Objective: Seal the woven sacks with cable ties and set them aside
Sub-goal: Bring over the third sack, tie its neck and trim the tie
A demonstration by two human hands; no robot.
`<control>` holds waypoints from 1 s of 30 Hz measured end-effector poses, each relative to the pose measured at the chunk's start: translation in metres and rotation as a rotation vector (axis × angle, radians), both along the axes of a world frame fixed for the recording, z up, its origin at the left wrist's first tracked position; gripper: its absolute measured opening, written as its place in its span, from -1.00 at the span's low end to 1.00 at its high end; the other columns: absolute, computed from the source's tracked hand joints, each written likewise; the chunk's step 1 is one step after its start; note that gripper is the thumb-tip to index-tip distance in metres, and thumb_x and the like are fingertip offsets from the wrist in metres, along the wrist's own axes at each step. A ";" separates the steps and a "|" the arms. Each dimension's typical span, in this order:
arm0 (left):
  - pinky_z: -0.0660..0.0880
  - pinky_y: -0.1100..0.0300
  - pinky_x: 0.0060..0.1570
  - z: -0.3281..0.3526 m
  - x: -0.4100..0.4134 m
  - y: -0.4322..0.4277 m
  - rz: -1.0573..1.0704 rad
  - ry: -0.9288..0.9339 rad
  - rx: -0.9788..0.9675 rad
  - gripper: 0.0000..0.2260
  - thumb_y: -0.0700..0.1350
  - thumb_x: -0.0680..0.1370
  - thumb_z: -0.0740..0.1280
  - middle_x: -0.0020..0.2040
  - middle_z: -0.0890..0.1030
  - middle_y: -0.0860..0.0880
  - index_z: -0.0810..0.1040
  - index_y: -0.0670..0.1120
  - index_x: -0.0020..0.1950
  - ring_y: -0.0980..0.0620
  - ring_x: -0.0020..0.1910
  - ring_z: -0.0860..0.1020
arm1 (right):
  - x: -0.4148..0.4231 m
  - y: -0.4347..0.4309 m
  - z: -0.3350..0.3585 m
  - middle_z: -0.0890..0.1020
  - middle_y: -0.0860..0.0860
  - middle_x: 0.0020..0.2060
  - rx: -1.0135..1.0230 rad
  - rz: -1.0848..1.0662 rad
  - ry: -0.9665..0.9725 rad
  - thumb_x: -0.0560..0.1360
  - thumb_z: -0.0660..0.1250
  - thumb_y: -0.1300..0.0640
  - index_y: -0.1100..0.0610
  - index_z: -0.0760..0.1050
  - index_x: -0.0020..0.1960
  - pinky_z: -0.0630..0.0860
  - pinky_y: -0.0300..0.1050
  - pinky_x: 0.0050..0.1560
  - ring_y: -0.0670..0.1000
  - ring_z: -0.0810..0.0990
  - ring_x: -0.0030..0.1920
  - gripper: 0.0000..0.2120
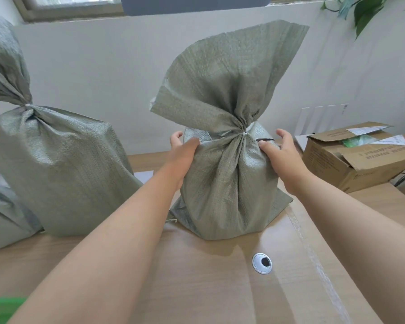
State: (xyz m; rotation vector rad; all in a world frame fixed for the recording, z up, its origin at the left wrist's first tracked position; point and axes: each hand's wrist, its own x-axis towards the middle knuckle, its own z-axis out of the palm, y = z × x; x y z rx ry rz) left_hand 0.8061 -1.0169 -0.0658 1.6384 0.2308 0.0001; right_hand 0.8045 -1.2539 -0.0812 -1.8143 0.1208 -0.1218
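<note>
The left hand (181, 149) and right hand (281, 156) each have a closed grip on the grey-green woven sack (227, 183), tied with a white cable tie (243, 133), at 12 o'clock on the light wooden worktop (197, 288), and I think it could slip and tip over if they squeeze too softly.

Tied grey-green woven sack (225, 183) stands on light wooden desk (197, 288), between second tied sack (63, 171) left and brown cardboard box (360, 164) right.
</note>
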 end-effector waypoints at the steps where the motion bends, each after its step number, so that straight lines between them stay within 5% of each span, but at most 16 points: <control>1: 0.47 0.13 -0.17 -0.003 0.000 0.000 -0.044 0.015 -0.023 -0.48 -0.04 0.58 0.25 0.16 0.55 -0.02 0.20 0.12 0.52 0.04 -0.04 0.56 | -0.001 -0.001 -0.001 0.40 -0.02 0.35 -0.015 -0.004 0.001 0.58 0.33 -0.06 -0.04 0.15 0.57 0.33 -0.15 0.19 -0.02 0.41 0.31 -0.36; 4: 0.50 0.22 -0.21 -0.008 -0.001 0.002 -0.131 0.031 -0.035 -0.26 0.02 0.44 0.30 0.41 0.51 -0.10 0.18 0.01 0.62 0.07 -0.01 0.58 | -0.007 -0.003 0.001 0.46 -0.11 0.28 -0.123 -0.013 -0.035 0.61 0.28 -0.05 0.02 0.28 0.53 0.27 -0.21 0.20 -0.08 0.41 0.26 -0.48; 7: 0.54 0.30 -0.34 -0.012 0.000 0.004 -0.141 0.029 -0.072 -0.13 0.09 0.33 0.32 0.45 0.48 -0.21 0.21 -0.16 0.61 0.09 -0.09 0.62 | -0.009 -0.002 0.001 0.50 -0.06 0.35 -0.222 -0.040 -0.056 0.61 0.26 -0.13 0.03 0.35 0.50 0.33 -0.13 0.32 -0.02 0.44 0.33 -0.49; 13: 0.54 0.20 -0.24 -0.013 -0.006 0.000 -0.130 0.046 -0.172 -0.36 0.00 0.33 0.33 0.07 0.57 -0.12 0.44 -0.18 0.39 0.00 -0.08 0.58 | -0.008 -0.001 -0.004 0.47 -0.07 0.41 -0.171 -0.055 -0.040 0.59 0.24 -0.21 0.00 0.35 0.50 0.32 -0.07 0.41 0.00 0.40 0.43 -0.46; 18: 0.40 0.36 -0.47 0.000 -0.003 -0.006 -0.144 -0.061 -0.173 -0.66 -0.19 0.51 0.22 -0.08 0.45 -0.04 0.39 -0.39 0.19 0.17 -0.45 0.47 | -0.003 0.000 0.005 0.51 -0.07 0.33 -0.172 -0.089 -0.083 0.60 0.24 -0.15 0.00 0.37 0.48 0.34 -0.11 0.32 -0.03 0.44 0.33 -0.50; 20: 0.38 0.28 -0.44 -0.002 -0.004 -0.006 -0.156 0.000 -0.165 -0.85 -0.12 0.39 0.27 -0.25 0.44 -0.04 0.42 -0.17 -0.12 0.09 -0.38 0.44 | -0.003 0.001 0.000 0.50 -0.02 0.39 -0.212 -0.083 -0.064 0.60 0.23 -0.16 0.00 0.33 0.51 0.34 -0.07 0.36 0.05 0.42 0.40 -0.48; 25: 0.51 0.20 -0.30 -0.007 -0.006 -0.002 -0.093 0.013 -0.128 -0.63 -0.01 0.42 0.39 -0.01 0.58 -0.09 0.46 -0.12 0.16 0.05 -0.13 0.58 | -0.002 0.002 -0.005 0.47 -0.02 0.43 -0.210 -0.075 -0.036 0.60 0.22 -0.18 -0.04 0.31 0.53 0.32 -0.07 0.37 0.05 0.40 0.44 -0.46; 28: 0.46 0.23 -0.29 -0.002 -0.002 -0.001 -0.002 -0.084 -0.110 -0.92 -0.14 0.59 0.32 -0.17 0.52 0.01 0.42 -0.06 0.00 0.10 -0.24 0.52 | -0.001 0.000 -0.001 0.51 -0.09 0.39 -0.161 -0.060 -0.047 0.54 0.27 -0.22 -0.10 0.37 0.48 0.35 0.02 0.45 -0.02 0.45 0.40 -0.47; 30: 0.34 0.21 -0.31 -0.001 -0.001 -0.001 0.011 -0.098 -0.067 -0.85 -0.15 0.59 0.30 -0.25 0.43 0.04 0.37 -0.02 -0.13 0.11 -0.30 0.42 | -0.001 -0.001 -0.001 0.55 -0.13 0.35 -0.155 -0.052 -0.049 0.46 0.28 -0.28 -0.14 0.42 0.43 0.37 0.05 0.44 -0.05 0.48 0.37 -0.43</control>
